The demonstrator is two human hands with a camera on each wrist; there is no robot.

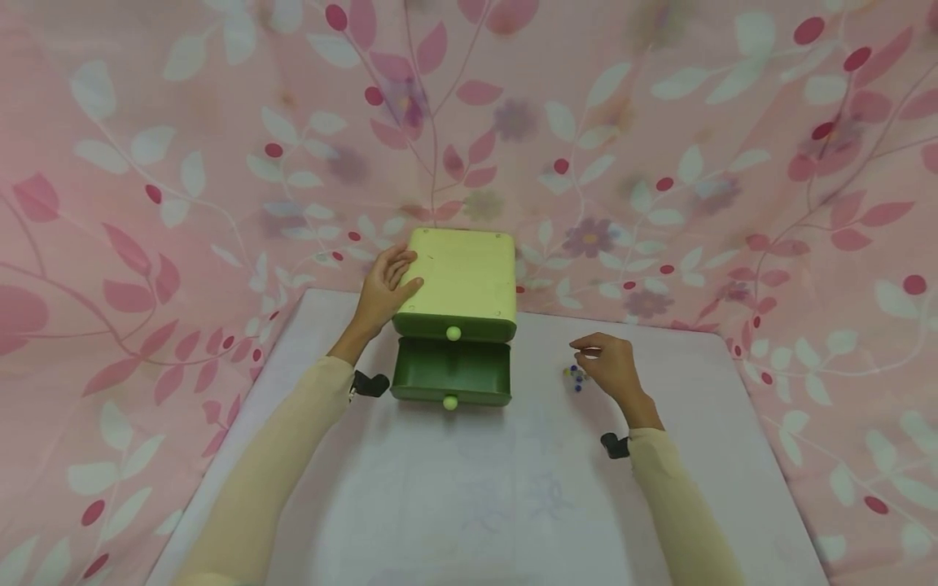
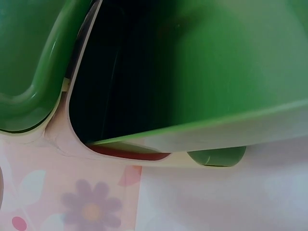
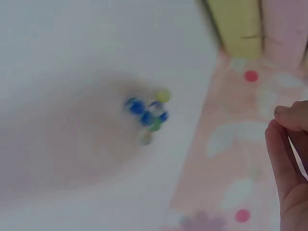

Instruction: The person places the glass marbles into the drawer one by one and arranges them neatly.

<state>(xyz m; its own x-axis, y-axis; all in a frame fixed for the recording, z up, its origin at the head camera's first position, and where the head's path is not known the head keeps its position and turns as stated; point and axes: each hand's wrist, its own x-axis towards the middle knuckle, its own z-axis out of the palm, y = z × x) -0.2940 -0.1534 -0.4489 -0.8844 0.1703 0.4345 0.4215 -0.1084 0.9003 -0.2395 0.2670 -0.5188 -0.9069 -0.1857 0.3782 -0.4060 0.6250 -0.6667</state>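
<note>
Green plastic forms the lower drawer (image 1: 450, 376) of a small two-drawer chest (image 1: 460, 281), and that drawer stands pulled out toward the person, with nothing visible inside it from the head view. A cluster of small coloured beads (image 1: 575, 377) lies on the table (image 1: 513, 488), just beneath the fingertips of the right hand (image 1: 611, 368). That hand's grip looks pinched, thumb to fingers, though whether a bead sits between them cannot be told. On the far side of the open drawer, the left hand (image 1: 384, 289) rests with relaxed fingers against the chest's pale yellow top, steadying it. By this evidence the opening is done and the beads are still out on the table; moving them appears barely begun. Pink floral cloth (image 1: 659, 163) backs the scene.
</note>
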